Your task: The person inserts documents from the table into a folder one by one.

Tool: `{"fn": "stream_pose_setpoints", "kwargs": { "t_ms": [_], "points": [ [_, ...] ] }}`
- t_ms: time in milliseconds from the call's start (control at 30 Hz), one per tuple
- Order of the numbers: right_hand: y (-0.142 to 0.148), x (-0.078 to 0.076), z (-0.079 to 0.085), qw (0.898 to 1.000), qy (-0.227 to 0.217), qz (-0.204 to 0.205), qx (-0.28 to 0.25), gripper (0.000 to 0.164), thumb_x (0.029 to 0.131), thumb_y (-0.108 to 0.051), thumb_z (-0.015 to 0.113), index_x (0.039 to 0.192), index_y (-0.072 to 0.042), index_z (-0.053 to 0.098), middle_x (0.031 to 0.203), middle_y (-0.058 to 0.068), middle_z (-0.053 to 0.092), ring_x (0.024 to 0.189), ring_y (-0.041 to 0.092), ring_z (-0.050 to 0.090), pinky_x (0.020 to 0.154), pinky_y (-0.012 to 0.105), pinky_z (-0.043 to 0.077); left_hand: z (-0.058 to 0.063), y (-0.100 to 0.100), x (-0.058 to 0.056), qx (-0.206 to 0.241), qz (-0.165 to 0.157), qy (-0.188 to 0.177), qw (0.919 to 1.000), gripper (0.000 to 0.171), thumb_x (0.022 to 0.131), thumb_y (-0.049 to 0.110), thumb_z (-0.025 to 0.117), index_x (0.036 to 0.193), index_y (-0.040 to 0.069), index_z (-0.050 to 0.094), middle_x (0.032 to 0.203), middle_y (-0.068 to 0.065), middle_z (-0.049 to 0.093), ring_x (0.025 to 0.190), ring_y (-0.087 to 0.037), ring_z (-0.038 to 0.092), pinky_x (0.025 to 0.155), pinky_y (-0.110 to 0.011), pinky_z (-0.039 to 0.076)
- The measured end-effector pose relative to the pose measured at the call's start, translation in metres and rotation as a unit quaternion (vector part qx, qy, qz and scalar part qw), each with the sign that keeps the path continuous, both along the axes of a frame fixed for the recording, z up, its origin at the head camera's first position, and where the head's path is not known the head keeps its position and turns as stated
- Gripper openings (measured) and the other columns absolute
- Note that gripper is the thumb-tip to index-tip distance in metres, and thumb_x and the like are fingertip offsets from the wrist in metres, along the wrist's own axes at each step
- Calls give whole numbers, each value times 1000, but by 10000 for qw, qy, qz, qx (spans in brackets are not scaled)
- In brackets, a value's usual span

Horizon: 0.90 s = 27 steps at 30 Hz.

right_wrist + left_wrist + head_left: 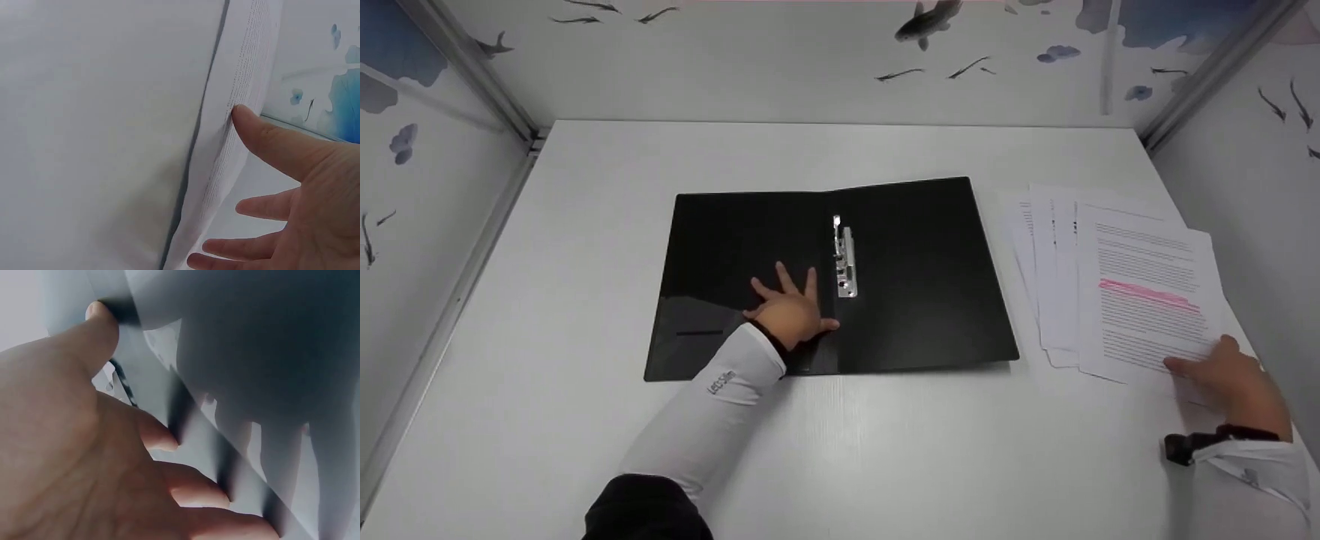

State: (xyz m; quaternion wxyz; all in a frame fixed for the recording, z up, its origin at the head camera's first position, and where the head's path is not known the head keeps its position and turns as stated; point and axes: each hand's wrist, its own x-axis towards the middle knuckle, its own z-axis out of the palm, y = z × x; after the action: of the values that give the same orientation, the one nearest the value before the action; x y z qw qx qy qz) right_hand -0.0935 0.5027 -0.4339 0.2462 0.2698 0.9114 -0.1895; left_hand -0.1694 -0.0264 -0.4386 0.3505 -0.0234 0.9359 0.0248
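Observation:
A black folder (922, 300) lies spread flat on the white table, with a metal ring clip (849, 270) by its spine. My left hand (789, 315) rests on the folder's inner left side, fingers spread, thumb across the spine below the clip. In the left wrist view, the fingertips (214, 495) touch the glossy dark surface, which mirrors them. At the right, my right hand (1237, 379) is at the lower right corner of a printed sheet (1147, 330) with pink highlighting. Its thumb (253, 129) touches the sheet's printed face, while the other fingers extend beside the paper's edge.
More printed sheets (1044, 262) lie fanned out beneath the highlighted one, just right of the folder. White panels (780, 67) with fish and leaf patterns stand around the back and both sides of the table (555, 285).

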Motion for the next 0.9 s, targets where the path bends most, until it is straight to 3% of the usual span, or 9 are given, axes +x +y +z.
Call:
{"fn": "stream_pose_setpoints", "kwargs": {
  "t_ms": [100, 233, 333, 467, 633, 800, 900],
  "points": [
    [5, 0, -1, 9999, 99, -60, -122, 100, 89, -38, 66, 138, 22, 3, 127, 48, 26, 104, 54, 37, 92, 67, 36, -2, -1, 0, -190, -153, 122, 9996, 96, 89, 70, 43, 155, 28, -12, 156, -26, -22, 141, -58, -1, 102, -64, 36],
    [13, 0, -5, 9992, 384, 55, -128, 103, 83, -39, 73, 139, 19, 9, 128, 48, 24, 106, 59, 32, 92, 72, 29, -4, -5, 1, -383, -226, 337, 9984, 97, 85, 76, 41, 155, 32, -8, 156, -30, -18, 141, -57, -2, 107, -69, 24],
    [17, 1, -6, 9967, 784, 195, -53, 100, 80, -35, 77, 138, 17, 15, 128, 47, 26, 106, 61, 29, 89, 75, 26, -6, -8, 2, -158, -114, 355, 9992, 97, 84, 78, 42, 155, 35, -8, 156, -28, -21, 141, -57, -9, 106, -73, 17],
    [16, 2, -4, 9944, 1047, 118, -97, 106, 78, -28, 79, 143, 14, 7, 133, 46, 20, 111, 64, 24, 91, 76, 22, -7, -10, 3, 90, 13, 243, 9997, 96, 84, 77, 42, 154, 37, -10, 155, -26, -27, 140, -57, -14, 104, -73, 22],
    [18, 0, -5, 9959, 857, -184, -218, 125, 74, -35, 82, 144, 14, -10, 132, 48, 18, 113, 62, 27, 91, 71, 30, -5, -11, 4, 68, 64, 184, 9998, 96, 85, 76, 43, 154, 37, -10, 155, -25, -27, 140, -56, -14, 104, -71, 24],
    [24, -1, -12, 9945, 818, -359, -541, 122, 73, -37, 83, 142, 19, 1, 132, 46, 25, 110, 55, 35, 89, 63, 35, -7, -13, 4, 146, 41, 216, 9997, 97, 83, 77, 43, 154, 37, -11, 154, -26, -29, 139, -57, -17, 103, -72, 24],
    [24, 0, -13, 9959, 669, -371, -487, 111, 77, -39, 79, 139, 22, 10, 130, 45, 27, 109, 53, 37, 89, 61, 36, -7, -13, 5, 169, 25, 196, 9997, 98, 83, 77, 43, 154, 37, -11, 154, -26, -29, 138, -57, -18, 102, -73, 24]
  ]
}}
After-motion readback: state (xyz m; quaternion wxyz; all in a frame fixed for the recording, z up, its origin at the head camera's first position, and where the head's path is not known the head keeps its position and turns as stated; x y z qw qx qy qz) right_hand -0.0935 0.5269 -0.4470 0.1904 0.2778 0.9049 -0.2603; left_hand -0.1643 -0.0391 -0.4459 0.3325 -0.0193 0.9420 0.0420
